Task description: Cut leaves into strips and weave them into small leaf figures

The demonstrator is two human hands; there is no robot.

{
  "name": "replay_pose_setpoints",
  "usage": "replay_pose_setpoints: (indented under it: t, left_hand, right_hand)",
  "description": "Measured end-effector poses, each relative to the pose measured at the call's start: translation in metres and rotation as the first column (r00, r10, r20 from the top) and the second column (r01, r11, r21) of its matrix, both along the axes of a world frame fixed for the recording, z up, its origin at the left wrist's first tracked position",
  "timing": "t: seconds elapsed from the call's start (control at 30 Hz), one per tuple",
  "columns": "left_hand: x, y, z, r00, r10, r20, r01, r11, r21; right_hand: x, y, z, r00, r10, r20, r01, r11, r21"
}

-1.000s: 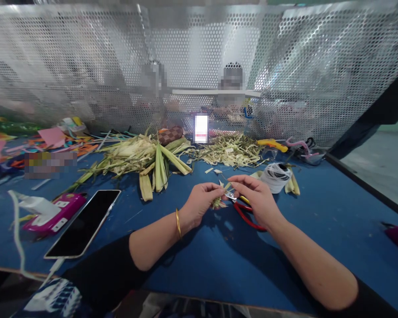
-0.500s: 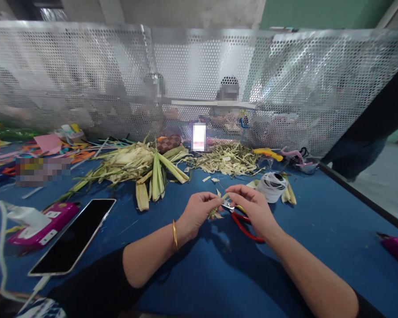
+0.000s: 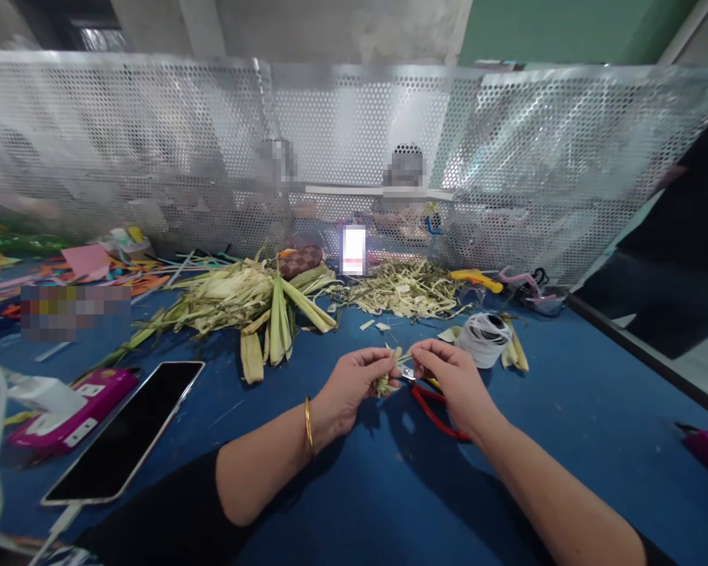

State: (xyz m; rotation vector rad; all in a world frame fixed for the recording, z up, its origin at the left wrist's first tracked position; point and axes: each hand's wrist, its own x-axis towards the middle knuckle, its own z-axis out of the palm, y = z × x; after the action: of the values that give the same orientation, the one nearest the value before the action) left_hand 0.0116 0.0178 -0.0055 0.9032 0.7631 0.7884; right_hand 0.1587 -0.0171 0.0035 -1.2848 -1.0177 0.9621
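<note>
Near the middle of the blue table, my left hand (image 3: 354,385) is closed in a pinch around a small piece of twisted corn husk (image 3: 383,385). My right hand (image 3: 451,377) is closed too, thumb and forefinger together on the end of a thin husk strip (image 3: 404,358) that runs from the piece. A pair of red-handled scissors (image 3: 430,413) lies on the table under my right hand; part of it is covered by the fingers. Just beyond my right hand stands a spool of white thread (image 3: 484,339), with some husk pieces (image 3: 515,350) beside it.
Heaps of corn husk (image 3: 227,295) and shredded strips (image 3: 409,289) lie ahead, below a perforated metal screen (image 3: 354,118). On the left are a phone (image 3: 126,432), a purple power strip (image 3: 86,413) and coloured paper strips (image 3: 147,271). A person in dark clothes (image 3: 665,228) stands at right.
My right hand has moved slightly right, away from my left hand, and the husk strip between them shows longer. The camera view has tilted up a little.
</note>
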Motion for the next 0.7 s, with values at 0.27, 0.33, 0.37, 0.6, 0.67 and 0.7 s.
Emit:
replay_pose_setpoints:
  t: [0.27,0.33,0.37,0.6,0.67,0.7]
  left_hand:
    - [0.0003,0.0001,0.0050,0.988,0.132,-0.085,-0.132,0.991,0.001]
    - [0.0006,-0.0002,0.0071,0.985,0.129,-0.115,-0.128,0.992,0.013]
    - [0.0010,-0.0005,0.0076,0.984,0.124,-0.124,-0.122,0.992,0.019]
    - [0.0024,-0.0029,0.0042,0.981,0.155,-0.120,-0.141,0.983,0.117]
    - [0.0023,-0.0029,0.0032,0.979,0.161,-0.122,-0.140,0.977,0.163]
    - [0.0024,-0.0029,0.0030,0.979,0.161,-0.126,-0.137,0.974,0.181]
  right_hand:
    - [-0.0015,-0.0023,-0.0021,0.954,0.052,0.294,-0.080,0.993,0.085]
    - [-0.0013,-0.0026,-0.0021,0.930,0.027,0.366,-0.077,0.989,0.124]
    - [-0.0010,-0.0022,-0.0023,0.927,0.009,0.375,-0.064,0.989,0.135]
    - [-0.0001,0.0010,-0.0055,0.998,0.025,0.056,-0.024,1.000,-0.020]
    - [-0.0015,0.0006,-0.0064,0.999,0.044,0.023,-0.043,0.997,-0.061]
    - [-0.0021,0.0004,-0.0070,0.999,0.049,0.023,-0.047,0.997,-0.069]
